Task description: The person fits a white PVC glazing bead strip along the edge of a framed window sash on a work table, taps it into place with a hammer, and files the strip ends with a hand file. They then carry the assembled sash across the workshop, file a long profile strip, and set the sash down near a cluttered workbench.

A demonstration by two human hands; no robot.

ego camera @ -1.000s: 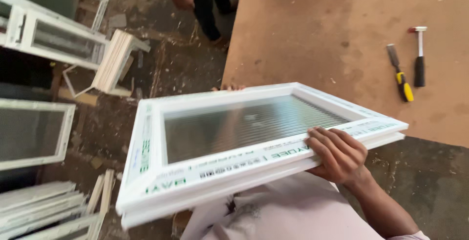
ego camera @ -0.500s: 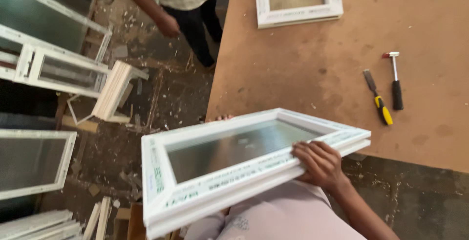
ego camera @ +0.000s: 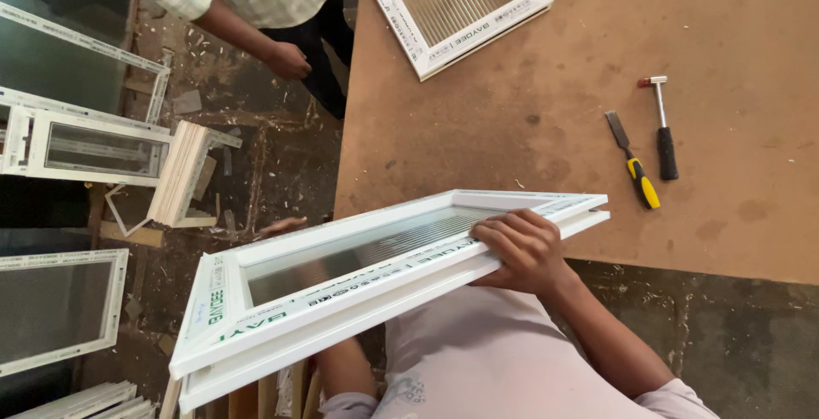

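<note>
Frames of white plastic with glazed panes lie and lean on the littered floor at far left, near a small stack of white strips. Moving right, we see a co-worker's hand hanging loosely curled above the floor, beside the table's edge. Our left hand shows only as fingertips past the far rail of the window frame, so we cannot tell how firmly it closes there. That white frame, with ribbed glass, is held level and tilted in front of our body, its right end over the near edge of the brown board table. Our right hand is curled over the near rail, fingers wrapped on top. A second glazed frame lies flat on the table farther back. Toward the right lie a yellow-handled chisel and a small hammer, side by side, apart.
</note>
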